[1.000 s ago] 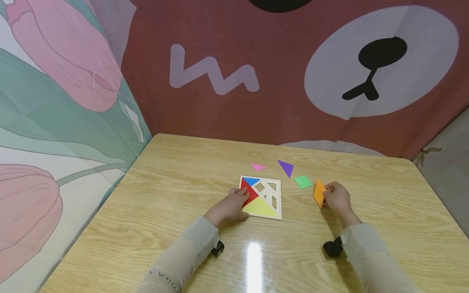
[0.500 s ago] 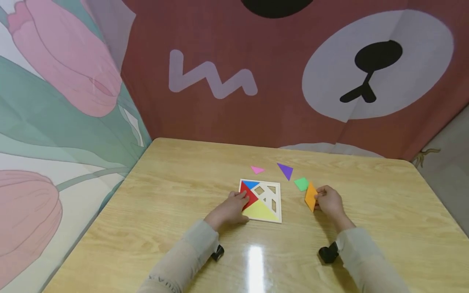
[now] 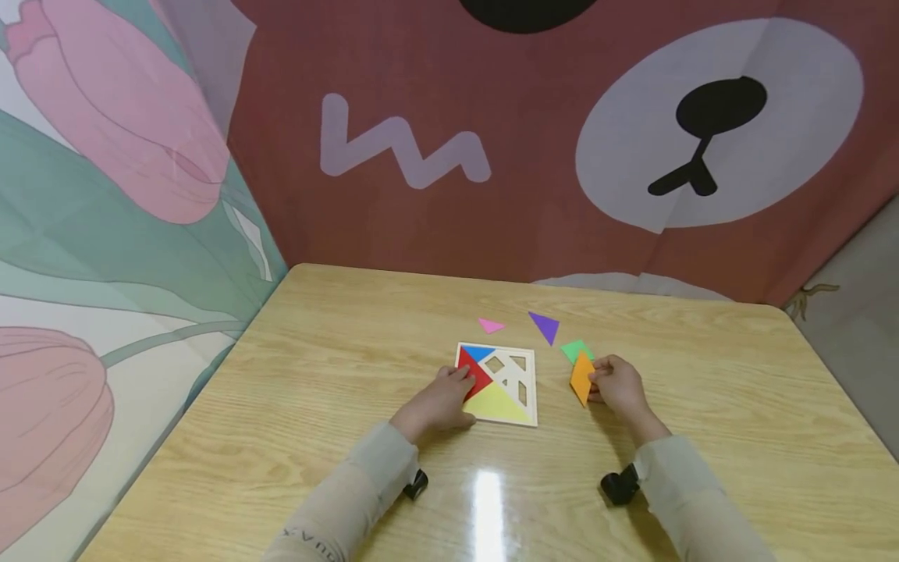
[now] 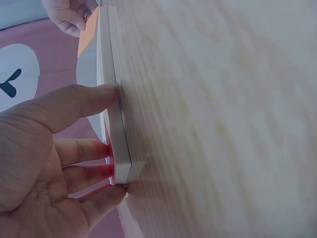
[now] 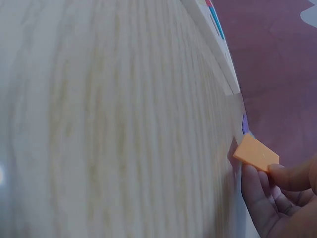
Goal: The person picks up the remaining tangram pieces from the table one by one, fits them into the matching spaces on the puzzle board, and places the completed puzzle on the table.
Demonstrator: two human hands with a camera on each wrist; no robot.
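Note:
In the head view, a white tangram tray point(image 3: 532, 390) lies on the table with a red triangle point(image 3: 481, 384), a yellow triangle point(image 3: 500, 404) and a blue triangle point(image 3: 479, 353) in it. Its right part has several cut-out openings. My left hand point(image 3: 438, 400) holds the tray's near left corner, thumb along the near edge and fingertips on the red triangle and left edge. Right of the tray, my right hand point(image 3: 620, 385) pinches an orange parallelogram point(image 3: 580, 380) between thumb and fingers. The orange piece point(image 5: 257, 152) is tilted up on edge, close over the table.
A green square point(image 3: 573, 348) lies behind the orange piece, partly covered by it. Beyond the tray are a purple triangle point(image 3: 545, 326) and a pink triangle point(image 3: 490, 325). Patterned cloth point(image 3: 421, 226) hangs behind the wooden table point(image 3: 330, 343).
My right hand has carried the orange parallelogram left toward the tray, and it now overlaps the green square in view. The left hand stays on the tray.

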